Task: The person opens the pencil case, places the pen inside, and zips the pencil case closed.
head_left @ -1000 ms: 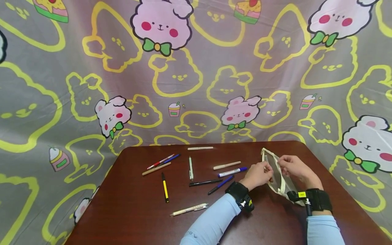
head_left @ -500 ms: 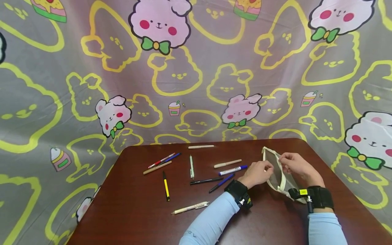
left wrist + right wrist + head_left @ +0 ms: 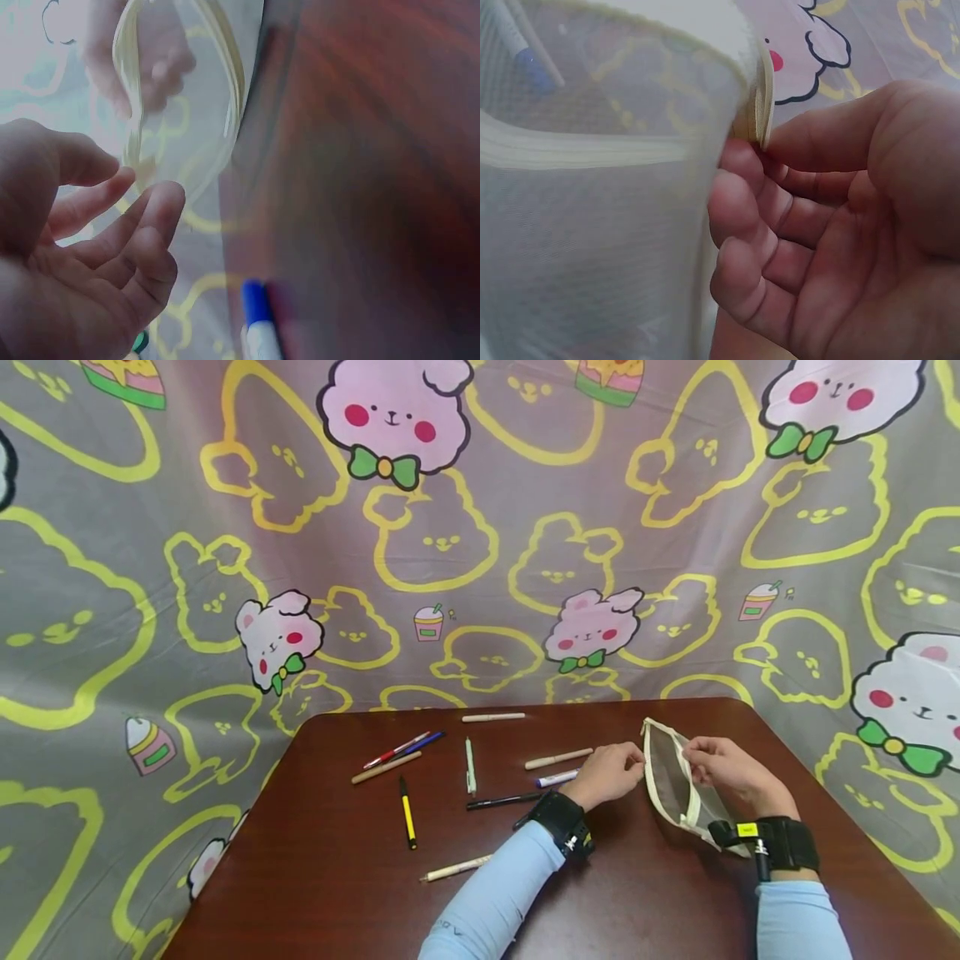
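Note:
A cream-edged, see-through mesh zipper pouch [image 3: 694, 803] stands at the right of the table, its mouth spread apart. My right hand [image 3: 731, 770] pinches the pouch's zipper edge [image 3: 759, 112] between thumb and fingers. Left of the mouth is my left hand [image 3: 606, 771], its fingers loosely bent with nothing between them, as the left wrist view shows. A whiteboard marker [image 3: 557, 778] with a blue cap [image 3: 255, 300] lies beside that hand and is partly covered by it. Another pen by the left wrist is mostly hidden.
Left of the hands lie a tan pen [image 3: 558, 759], a black pen [image 3: 504, 801], a mint pen [image 3: 470, 766], a yellow-and-black pen [image 3: 408, 814] and a cream pen [image 3: 456, 867]. Farther off are a red pen [image 3: 396, 749], a blue pen [image 3: 425, 744] and more. A patterned curtain [image 3: 480, 560] hangs behind.
My left hand has drawn back leftward out of the pouch's mouth and now covers part of the marker and blue pen. My right hand keeps its hold on the pouch edge.

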The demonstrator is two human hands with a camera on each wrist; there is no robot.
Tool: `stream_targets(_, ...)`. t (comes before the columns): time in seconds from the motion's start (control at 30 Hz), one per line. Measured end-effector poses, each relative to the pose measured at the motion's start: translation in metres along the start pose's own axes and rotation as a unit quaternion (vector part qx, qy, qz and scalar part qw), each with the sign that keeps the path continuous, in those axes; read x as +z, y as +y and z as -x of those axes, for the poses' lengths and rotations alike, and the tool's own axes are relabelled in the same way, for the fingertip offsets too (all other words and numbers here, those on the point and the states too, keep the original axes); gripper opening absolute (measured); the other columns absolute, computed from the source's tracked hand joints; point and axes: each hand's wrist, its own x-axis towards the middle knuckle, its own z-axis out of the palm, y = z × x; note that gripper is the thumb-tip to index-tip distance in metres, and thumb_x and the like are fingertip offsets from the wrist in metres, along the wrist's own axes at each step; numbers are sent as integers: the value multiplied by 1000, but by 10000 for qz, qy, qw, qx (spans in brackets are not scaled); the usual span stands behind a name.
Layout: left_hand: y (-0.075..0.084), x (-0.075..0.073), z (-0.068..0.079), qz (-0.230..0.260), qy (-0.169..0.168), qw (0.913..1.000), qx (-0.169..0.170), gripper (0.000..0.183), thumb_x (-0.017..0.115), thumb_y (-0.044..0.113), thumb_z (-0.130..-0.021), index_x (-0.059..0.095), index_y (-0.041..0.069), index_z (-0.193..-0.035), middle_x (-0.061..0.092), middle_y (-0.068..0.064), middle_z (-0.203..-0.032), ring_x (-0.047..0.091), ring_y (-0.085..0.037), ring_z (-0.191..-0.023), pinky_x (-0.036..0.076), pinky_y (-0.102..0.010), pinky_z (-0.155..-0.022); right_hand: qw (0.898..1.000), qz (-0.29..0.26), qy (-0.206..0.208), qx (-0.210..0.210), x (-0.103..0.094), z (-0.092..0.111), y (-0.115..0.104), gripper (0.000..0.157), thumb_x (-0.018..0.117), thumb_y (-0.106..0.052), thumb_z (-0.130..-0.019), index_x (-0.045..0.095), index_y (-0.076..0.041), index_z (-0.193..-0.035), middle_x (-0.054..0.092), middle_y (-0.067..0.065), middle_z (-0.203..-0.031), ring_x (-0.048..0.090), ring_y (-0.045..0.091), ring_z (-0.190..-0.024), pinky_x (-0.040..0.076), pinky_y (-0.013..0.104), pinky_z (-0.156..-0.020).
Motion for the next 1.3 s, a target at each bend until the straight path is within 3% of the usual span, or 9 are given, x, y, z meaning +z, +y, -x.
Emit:
stream_targets(0.3, -33, -29, 5, -403, -477, 9972, -414, 17, 61, 28, -94, 65, 20, -108, 67, 7, -97, 57, -6, -83, 46, -20, -74, 9934, -1082, -331, -163, -3, -9, 25, 16, 50, -20, -103, 54, -5, -103, 55, -5, -76, 55, 11, -66, 51, 29, -61)
stream_targets(0.47, -47, -35, 10, -861, -667, 9926, -544, 16, 63, 27, -92, 66, 17, -104, 70, 6, -103, 60, -8, -82, 47, -22, -69, 9848, -1537, -667, -448, -4, -10, 32, 14, 46, -14, -104, 58, -7, -102, 58, -7, -78, 57, 8, -67, 52, 26, -61)
stream_targets(0.6, -54, -34, 12, -1273, -787, 9867, -630, 15, 64, 29, -92, 68, 16, -99, 70, 4, -96, 57, -10, -74, 44, -24, -60, 9761, -1927, -839, -546, -5, -11, 33, 16, 43, -11, -105, 59, -9, -101, 58, -7, -78, 57, 8, -66, 52, 25, -61)
stream_targets(0.93, -60, -29, 14, -1275, -895, 9828, -991, 13, 67, 26, -89, 68, 14, -84, 62, 1, -75, 51, -14, -61, 41, -29, -52, 9762, -1991, -756, -419, -4, -11, 30, 17, 44, -11, -104, 61, -9, -102, 59, -6, -76, 57, 8, -65, 52, 24, -60)
stream_targets(1.1, -61, -26, 13, -1450, -849, 9803, -1039, 10, 68, 21, -86, 68, 16, -78, 64, 0, -77, 51, -15, -61, 42, -30, -52, 9763, -2006, -692, -433, -4, -10, 27, 16, 45, -11, -104, 61, -9, -101, 59, -6, -76, 57, 8, -64, 52, 24, -59)
stream_targets(1.3, -60, -20, 10, -1756, -803, 9748, -1118, 8, 70, 24, -85, 72, 16, -88, 69, -3, -88, 59, -20, -71, 46, -33, -58, 9783, -1928, -643, -403, -4, -10, 25, 14, 47, -13, -103, 59, -4, -103, 58, -6, -75, 57, 8, -64, 52, 24, -59)
